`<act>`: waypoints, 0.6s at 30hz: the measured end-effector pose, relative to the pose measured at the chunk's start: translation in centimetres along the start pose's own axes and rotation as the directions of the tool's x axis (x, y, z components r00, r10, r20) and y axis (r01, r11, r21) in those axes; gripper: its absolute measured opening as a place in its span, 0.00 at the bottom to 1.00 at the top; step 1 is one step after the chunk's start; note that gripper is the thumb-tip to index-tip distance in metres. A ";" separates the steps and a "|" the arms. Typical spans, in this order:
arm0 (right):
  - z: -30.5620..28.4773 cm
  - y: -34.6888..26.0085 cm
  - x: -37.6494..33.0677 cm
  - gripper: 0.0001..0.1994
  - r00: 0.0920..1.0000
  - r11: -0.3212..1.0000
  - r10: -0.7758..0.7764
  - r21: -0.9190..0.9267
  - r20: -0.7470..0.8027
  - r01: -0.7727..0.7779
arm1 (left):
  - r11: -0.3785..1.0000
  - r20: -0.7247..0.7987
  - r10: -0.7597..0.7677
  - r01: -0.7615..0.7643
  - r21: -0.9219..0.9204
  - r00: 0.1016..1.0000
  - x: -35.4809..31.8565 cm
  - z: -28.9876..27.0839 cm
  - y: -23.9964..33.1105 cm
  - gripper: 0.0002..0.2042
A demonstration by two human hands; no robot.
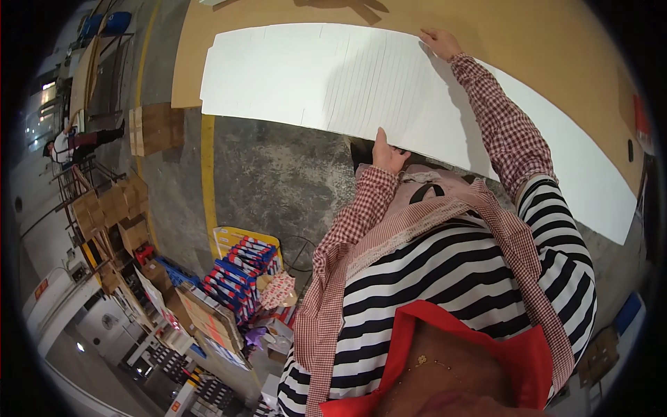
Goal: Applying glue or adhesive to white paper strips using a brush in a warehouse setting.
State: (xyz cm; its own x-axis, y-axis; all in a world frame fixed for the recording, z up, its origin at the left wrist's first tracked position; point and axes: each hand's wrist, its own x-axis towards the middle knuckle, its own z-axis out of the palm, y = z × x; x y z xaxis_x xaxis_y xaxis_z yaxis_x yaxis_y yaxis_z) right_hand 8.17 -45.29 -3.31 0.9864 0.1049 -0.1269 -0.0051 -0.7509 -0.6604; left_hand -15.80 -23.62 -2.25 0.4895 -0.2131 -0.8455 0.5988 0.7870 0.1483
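A long white cardboard sheet (pixel 271 73) lies across the brown cardboard surface in front of me, its near edge jutting out over the floor. Fine parallel crease lines run across its middle, and short slits cut into its edges. My left hand (pixel 390 156) is at the near edge, thumb up against the sheet and the other fingers curled below, partly hidden. Across the sheet, my right hand (pixel 442 44) pinches the far edge, with its forearm reaching over the white surface and casting a shadow.
Brown cardboard (pixel 549 52) extends beyond the sheet. To the left are a brown carton (pixel 157 130), a yellow floor line (pixel 208 174) and a person (pixel 76 144) farther off. Blue-and-red packs (pixel 240 278) stand at lower left; a small black object (pixel 630 150) lies at right.
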 end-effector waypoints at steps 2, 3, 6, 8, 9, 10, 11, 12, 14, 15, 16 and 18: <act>-0.5 0.2 0.8 0.23 0.999 1.000 0.011 -0.012 0.051 -0.010 | 1.000 0.010 0.021 -0.021 -0.017 1.000 0.1 0.4 0.0 0.30; -0.2 -0.5 0.8 0.23 0.998 1.000 0.006 -0.011 0.060 -0.005 | 1.000 -0.020 0.015 -0.015 -0.013 1.000 -0.1 0.7 0.1 0.29; 1.5 -2.8 0.4 0.22 0.964 0.992 -0.079 -0.080 0.255 0.102 | 0.995 0.041 0.032 -0.028 -0.100 0.999 -0.7 1.1 0.6 0.26; 2.3 -2.0 0.2 0.21 0.975 0.966 -0.119 -0.205 0.188 0.158 | 0.984 0.144 0.051 -0.025 -0.178 0.988 -0.8 1.7 0.7 0.25; 2.4 -0.9 0.4 0.21 0.975 0.965 -0.119 -0.209 0.186 0.158 | 0.970 0.160 0.010 0.029 -0.242 0.987 -0.6 2.1 0.8 0.25; 2.3 0.4 0.5 0.21 0.985 0.985 -0.102 -0.121 0.142 0.120 | 0.949 0.182 -0.031 0.086 -0.303 0.983 -0.3 2.4 0.9 0.24; 2.0 1.7 0.8 0.22 0.992 0.996 -0.081 -0.029 0.097 0.084 | 0.949 0.190 -0.034 0.091 -0.301 0.981 0.0 2.9 0.8 0.24; 2.3 1.5 0.7 0.22 0.990 0.995 -0.094 -0.026 0.108 0.097 | 0.949 0.190 -0.018 0.077 -0.305 0.982 0.3 2.6 0.8 0.24; 2.8 1.0 0.2 0.20 0.987 0.988 -0.154 0.012 0.036 0.154 | 0.947 0.190 0.007 0.054 -0.315 0.982 0.7 2.1 0.8 0.24; 3.1 0.2 -0.2 0.20 0.984 0.985 -0.170 0.018 0.052 0.169 | 0.947 0.205 0.012 0.055 -0.318 0.979 0.9 1.6 0.8 0.24; 3.2 -1.3 -0.6 0.21 0.985 0.990 -0.143 0.007 0.094 0.143 | 0.945 0.218 0.031 0.042 -0.325 0.975 1.0 0.9 1.0 0.24; 3.6 -3.0 -1.4 0.21 0.981 0.990 -0.136 -0.005 0.136 0.138 | 0.941 0.173 0.083 -0.020 -0.337 0.981 1.7 -0.5 0.1 0.24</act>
State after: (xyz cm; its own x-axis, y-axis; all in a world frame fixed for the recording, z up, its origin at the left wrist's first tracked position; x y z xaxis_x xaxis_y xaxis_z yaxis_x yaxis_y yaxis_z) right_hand 6.24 -40.82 -3.76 0.9464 0.2933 -0.1353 0.1316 -0.7328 -0.6676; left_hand -15.22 -23.66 -3.95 0.6394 -0.2443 -0.7290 0.3406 0.9401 -0.0163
